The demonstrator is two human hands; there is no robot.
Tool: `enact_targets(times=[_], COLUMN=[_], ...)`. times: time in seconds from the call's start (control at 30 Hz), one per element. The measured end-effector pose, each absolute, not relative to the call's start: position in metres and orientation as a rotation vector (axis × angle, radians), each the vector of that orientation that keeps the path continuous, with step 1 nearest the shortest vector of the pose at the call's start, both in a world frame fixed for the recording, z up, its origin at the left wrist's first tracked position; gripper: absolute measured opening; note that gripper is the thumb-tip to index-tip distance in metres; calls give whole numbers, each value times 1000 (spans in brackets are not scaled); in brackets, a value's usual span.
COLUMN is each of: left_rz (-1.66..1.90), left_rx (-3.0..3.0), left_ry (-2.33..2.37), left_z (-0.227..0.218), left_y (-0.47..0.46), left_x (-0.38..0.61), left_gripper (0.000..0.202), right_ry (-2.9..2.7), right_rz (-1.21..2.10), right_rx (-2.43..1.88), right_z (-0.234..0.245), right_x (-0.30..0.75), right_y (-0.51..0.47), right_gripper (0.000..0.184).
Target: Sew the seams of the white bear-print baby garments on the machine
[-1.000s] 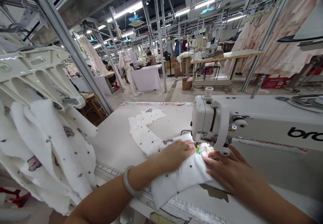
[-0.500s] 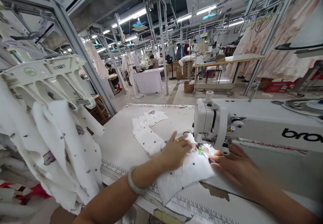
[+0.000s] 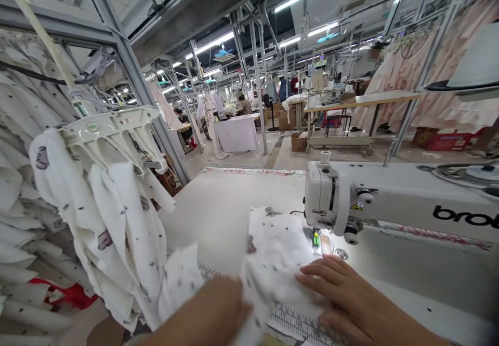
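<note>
A white fabric piece point(image 3: 278, 239) with small dark marks lies on the sewing table point(image 3: 226, 195), just left of the needle area. My left hand point(image 3: 218, 304), blurred, is closed on the near part of this fabric at the table's front edge. More white fabric point(image 3: 182, 270) shows beyond that hand on its left. My right hand point(image 3: 343, 294) lies with fingers stretched, its fingertips touching the fabric's right edge. Just beyond those fingertips is the lit needle area of the white sewing machine point(image 3: 393, 193), with a green part point(image 3: 316, 239) at the presser foot.
At my left, a white plastic hanger clamp point(image 3: 113, 128) carries several printed fabric pieces point(image 3: 125, 205). A ruler strip point(image 3: 292, 320) runs along the table's front edge. Farther off stand other worktables point(image 3: 362, 99), a grey metal post point(image 3: 136, 76) and hanging pink garments point(image 3: 413, 81).
My left hand has come from beside the needle toward the front left, drawing the fabric with it. The fabric is off the needle area. My right hand has moved nearer and flattened out.
</note>
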State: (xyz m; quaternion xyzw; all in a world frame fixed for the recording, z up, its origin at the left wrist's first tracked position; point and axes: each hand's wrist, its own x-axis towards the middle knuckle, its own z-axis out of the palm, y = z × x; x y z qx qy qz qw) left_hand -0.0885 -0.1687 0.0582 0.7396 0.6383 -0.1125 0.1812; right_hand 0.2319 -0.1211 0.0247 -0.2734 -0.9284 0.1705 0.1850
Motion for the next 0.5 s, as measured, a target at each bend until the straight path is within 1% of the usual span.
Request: enact_targets(times=[0.03,0.1,0.13,0.2,0.23,0.3,0.33,0.4,0.43,0.5], left_rz=[-419,-464,-398,-118,29,218,221,144,93,29], left_rx=[2106,2228,2319,2511,2568,2612,2607,2573,2550,2512], left_ry=[1561,1241,1186,1184,1167,1036,961,922,943,1017], left_z=[56,56,57,60,61,60,57,49,45,37], left_y=[-181,-192,-190,-175,-164,-139,-128,-110,-104,-98], left_x=[-82,-67,-59,-43,-36,-25,-21,-16,-15,-15], left_gripper=[26,23,22,24,27,43,52,66,70,74], right_ry=[-2646,-2672,-2678,-2697,-2715,-2755,-2757,-2711,-2672,-2609], right_rz=[545,629,646,636,617,541,476,301,204,37], right_rx=[-786,-838,-859,-863,-848,-792,-772,-779,-800,-843], right_z=[26,25,23,17,14,9,8,5,3,1], right_x=[230,230,231,236,238,243,245,249,250,252], right_y=[-121,-119,-117,-114,-113,-111,-110,-106,-104,-100], right_gripper=[42,40,41,46,48,49,47,37,33,31])
